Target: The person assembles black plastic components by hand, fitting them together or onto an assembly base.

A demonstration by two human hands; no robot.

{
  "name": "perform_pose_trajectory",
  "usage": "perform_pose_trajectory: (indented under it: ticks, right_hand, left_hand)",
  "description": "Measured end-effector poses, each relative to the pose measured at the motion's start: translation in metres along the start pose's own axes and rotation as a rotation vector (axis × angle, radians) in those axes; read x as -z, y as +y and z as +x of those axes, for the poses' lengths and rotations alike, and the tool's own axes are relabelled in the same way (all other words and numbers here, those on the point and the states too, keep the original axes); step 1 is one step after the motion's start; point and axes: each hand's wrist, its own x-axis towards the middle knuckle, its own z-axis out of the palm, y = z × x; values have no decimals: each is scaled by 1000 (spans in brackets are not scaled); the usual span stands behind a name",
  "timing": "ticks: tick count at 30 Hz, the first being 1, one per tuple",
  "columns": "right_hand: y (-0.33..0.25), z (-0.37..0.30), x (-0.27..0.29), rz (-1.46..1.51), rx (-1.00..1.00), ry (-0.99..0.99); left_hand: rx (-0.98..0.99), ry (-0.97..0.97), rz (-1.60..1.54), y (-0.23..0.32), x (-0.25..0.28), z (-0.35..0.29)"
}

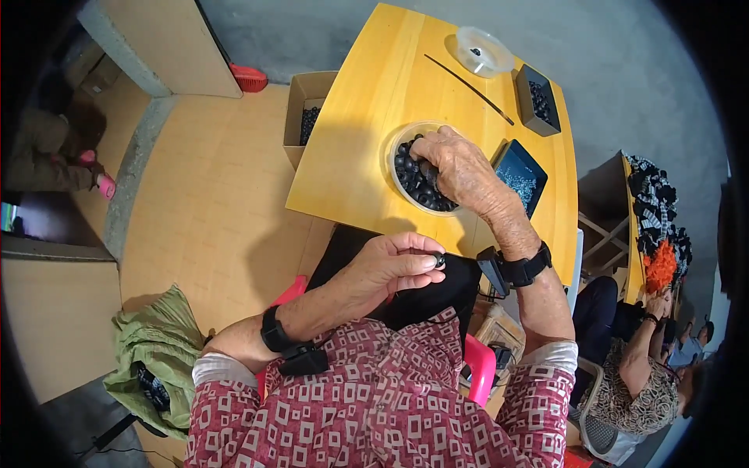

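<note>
My left hand (402, 265) is above my lap, just off the table's near edge. Its thumb and fingers pinch a small black round piece (439, 260). A clear round bowl (392, 178) stands at the front of the yellow table (343, 168), full of shiny black round pieces (421, 193). Into this bowl reaches my right hand (460, 168), its fingers curled down among the pieces. The palm and knuckles hide most of those fingertips, so what they grip cannot be made out.
A dark tray (521, 178) of small shiny bits lies right of the bowl. Farther back are a thin dark stick (470, 90), a clear tub (484, 53) and a black box (538, 101). A cardboard box (308, 97) stands left of the table. Another person (636, 382) sits at right.
</note>
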Motion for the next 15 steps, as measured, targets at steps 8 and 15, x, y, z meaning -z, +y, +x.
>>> perform_pose_trajectory:
  ticks: [8,15]
  right_hand:
    - [3,1,0,66,-38,-7]
    - [0,-21,7,634,-272,152]
  left_hand:
    - [-3,10,-21,3,0,0]
    - [-43,28,-48,7,2,-1]
